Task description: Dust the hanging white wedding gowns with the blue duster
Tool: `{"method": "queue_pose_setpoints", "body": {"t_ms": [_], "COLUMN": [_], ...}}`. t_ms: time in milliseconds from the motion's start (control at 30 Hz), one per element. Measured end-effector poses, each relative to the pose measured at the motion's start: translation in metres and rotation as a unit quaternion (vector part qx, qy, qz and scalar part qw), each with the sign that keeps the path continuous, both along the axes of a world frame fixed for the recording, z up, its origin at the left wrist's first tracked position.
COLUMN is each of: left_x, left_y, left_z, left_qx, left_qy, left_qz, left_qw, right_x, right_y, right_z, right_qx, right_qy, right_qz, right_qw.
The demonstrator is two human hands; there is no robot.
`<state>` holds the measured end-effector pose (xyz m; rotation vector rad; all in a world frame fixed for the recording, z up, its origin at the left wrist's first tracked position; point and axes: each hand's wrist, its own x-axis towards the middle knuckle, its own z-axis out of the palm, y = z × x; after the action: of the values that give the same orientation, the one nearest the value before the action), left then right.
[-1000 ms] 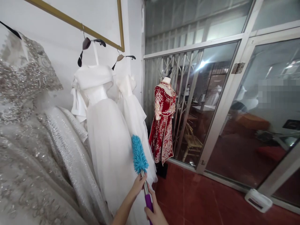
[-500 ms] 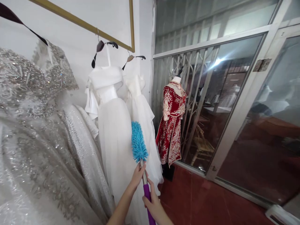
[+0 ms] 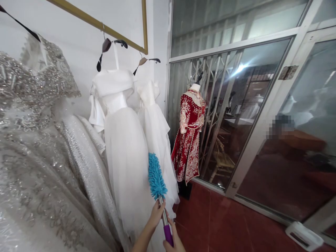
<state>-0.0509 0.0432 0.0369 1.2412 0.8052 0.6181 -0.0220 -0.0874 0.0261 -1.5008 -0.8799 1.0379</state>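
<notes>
Two hands grip one duster (image 3: 156,176) at the bottom edge of the head view. Far to the left of the hands: beaded silver gown (image 3: 34,147), filling the left side of the frame. Just left of the hands and above them: white gown (image 3: 123,140) on a dark hanger, hung from a gold rail (image 3: 105,26). Left hand (image 3: 156,213): fingers clenched round the metal part of the duster shaft, directly under the blue head. Duster: head upright, tilted slightly left, lying against the skirt of a second white gown (image 3: 157,133) that hangs just behind it. Right hand (image 3: 173,241): closed on the purple handle section below the left hand, partly cut off by the frame edge. Up and to the right of the hands: red embroidered dress (image 3: 189,136) on a mannequin, standing before a glass partition (image 3: 252,105). Far right, on the red floor (image 3: 223,224): white plastic container (image 3: 304,236), low by the door frame.
</notes>
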Motion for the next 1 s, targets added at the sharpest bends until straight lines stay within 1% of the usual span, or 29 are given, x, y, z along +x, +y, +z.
{"method": "queue_pose_setpoints", "body": {"t_ms": [67, 133, 200, 267, 333, 400, 467, 533, 600, 700, 800, 867, 1000], "left_x": [0.002, 0.004, 0.005, 0.007, 0.009, 0.011, 0.011, 0.009, 0.008, 0.008, 0.011, 0.013, 0.015], "left_y": [0.000, 0.000, 0.001, 0.004, 0.008, 0.011, 0.014, 0.015, 0.015, 0.014, 0.012, 0.012, 0.010], "left_z": [0.022, 0.049, 0.077, 0.102, 0.120, 0.131, 0.134, 0.130, 0.120, 0.102, 0.088, 0.084, 0.083], "left_qx": [0.014, 0.029, 0.036, 0.042, 0.050, 0.059, 0.062, 0.060, 0.050, 0.027, 0.015, 0.018, 0.023], "left_qy": [-0.009, -0.024, -0.043, -0.066, -0.084, -0.099, -0.108, -0.108, -0.100, -0.080, -0.070, -0.071, -0.064], "left_qz": [0.013, 0.023, 0.030, 0.042, 0.055, 0.062, 0.064, 0.063, 0.061, 0.060, 0.062, 0.061, 0.060], "left_qw": [1.000, 0.999, 0.998, 0.996, 0.994, 0.991, 0.990, 0.990, 0.992, 0.995, 0.996, 0.995, 0.996], "right_x": [0.001, 0.002, 0.004, 0.006, 0.009, 0.011, 0.012, 0.010, 0.008, 0.007, 0.011, 0.014, 0.016], "right_y": [-0.001, -0.001, 0.000, 0.003, 0.007, 0.012, 0.015, 0.017, 0.017, 0.015, 0.011, 0.009, 0.008], "right_z": [0.023, 0.050, 0.076, 0.100, 0.117, 0.126, 0.127, 0.122, 0.114, 0.102, 0.095, 0.093, 0.084], "right_qx": [0.017, 0.038, 0.060, 0.078, 0.095, 0.106, 0.111, 0.109, 0.093, 0.072, 0.052, 0.049, 0.061], "right_qy": [0.017, 0.026, 0.024, 0.018, 0.015, 0.006, -0.001, -0.003, 0.000, 0.004, -0.002, -0.006, -0.003], "right_qz": [-0.018, -0.029, -0.025, -0.020, -0.022, -0.017, -0.010, -0.009, -0.010, -0.003, -0.002, -0.003, 0.008], "right_qw": [1.000, 0.999, 0.998, 0.997, 0.995, 0.994, 0.994, 0.994, 0.996, 0.997, 0.999, 0.999, 0.998]}}
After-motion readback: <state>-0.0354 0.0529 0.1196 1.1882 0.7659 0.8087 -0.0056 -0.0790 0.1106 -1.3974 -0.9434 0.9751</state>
